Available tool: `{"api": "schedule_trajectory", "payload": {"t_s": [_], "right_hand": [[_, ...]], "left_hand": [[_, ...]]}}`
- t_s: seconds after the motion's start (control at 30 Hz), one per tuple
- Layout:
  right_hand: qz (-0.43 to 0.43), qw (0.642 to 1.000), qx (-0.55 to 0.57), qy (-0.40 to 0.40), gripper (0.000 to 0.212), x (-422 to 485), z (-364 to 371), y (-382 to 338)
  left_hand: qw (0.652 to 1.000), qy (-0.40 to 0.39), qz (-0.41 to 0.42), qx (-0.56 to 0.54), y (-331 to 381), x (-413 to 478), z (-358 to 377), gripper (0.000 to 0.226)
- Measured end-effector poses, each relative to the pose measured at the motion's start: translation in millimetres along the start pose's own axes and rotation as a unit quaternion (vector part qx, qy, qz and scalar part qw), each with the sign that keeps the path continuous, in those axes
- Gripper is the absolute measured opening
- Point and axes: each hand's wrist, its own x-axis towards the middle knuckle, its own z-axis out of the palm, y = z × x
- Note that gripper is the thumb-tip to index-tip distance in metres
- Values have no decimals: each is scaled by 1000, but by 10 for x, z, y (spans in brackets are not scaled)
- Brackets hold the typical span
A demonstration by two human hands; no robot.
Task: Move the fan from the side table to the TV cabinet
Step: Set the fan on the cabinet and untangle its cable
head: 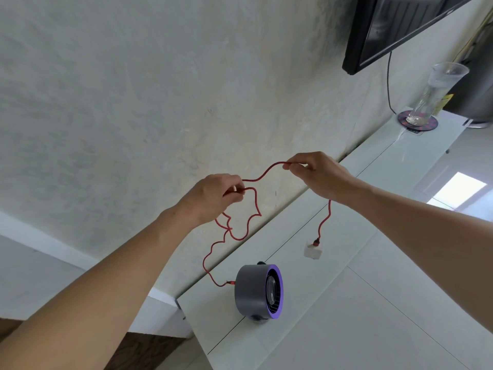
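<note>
A small grey fan (253,291) with a purple front ring stands on the white TV cabinet (333,303), near its left end. A red cable (241,237) runs from the fan's back up to both hands. My left hand (213,197) pinches the cable in a loop above the fan. Further right and higher, my right hand (317,177) pinches the same cable. From the right hand the cable hangs down to a white plug (312,251) that dangles in the air above the cabinet top.
A black TV (386,30) hangs on the pale wall at the upper right, with a thin black wire dropping behind the cabinet. A clear glass vase (434,94) stands on a dark round coaster (417,122) at the cabinet's far end. Dark wood floor shows bottom left.
</note>
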Motion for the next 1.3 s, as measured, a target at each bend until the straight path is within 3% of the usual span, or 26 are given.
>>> {"api": "schedule_trajectory", "payload": {"t_s": [0.17,0.3,0.37,0.5,0.57,0.7,0.87,1.0,1.1,1.17,1.2,1.3], "right_hand": [[-19,1000,-1,-6,25,-21,16,-204],[-32,999,-7,-21,24,-43,-6,-393],[-40,999,6,-28,24,-55,-29,-468],[-59,998,26,-29,22,-79,-89,-578],[-63,997,29,-29,22,-95,-108,-608],[-72,996,34,-32,22,-110,-134,-622],[-76,994,69,-45,22,-117,-188,-614],[-63,992,102,-45,22,-132,-228,-610],[-42,989,135,-44,22,-139,-252,-574],[-35,988,142,-43,17,-154,-272,-533],[-35,988,146,-43,14,-165,-279,-510],[-46,987,148,-28,21,-191,-299,-453]], "left_hand": [[998,33,-12,-52,174,-42,-102,14],[986,141,42,79,229,-109,-103,15],[982,171,52,68,243,-111,-87,18],[988,96,-27,-120,294,-107,-78,17],[985,98,-52,-131,333,-118,-48,13],[982,131,-67,-119,396,-127,20,31],[973,122,-113,-160,348,-154,-16,27],[927,94,-184,-311,305,-236,-35,37],[854,90,-211,-467,320,-324,-79,28],[814,127,-226,-519,312,-387,-93,29],[824,145,-236,-495,291,-418,-90,31],[911,157,-240,-296,212,-536,-68,39]]}}
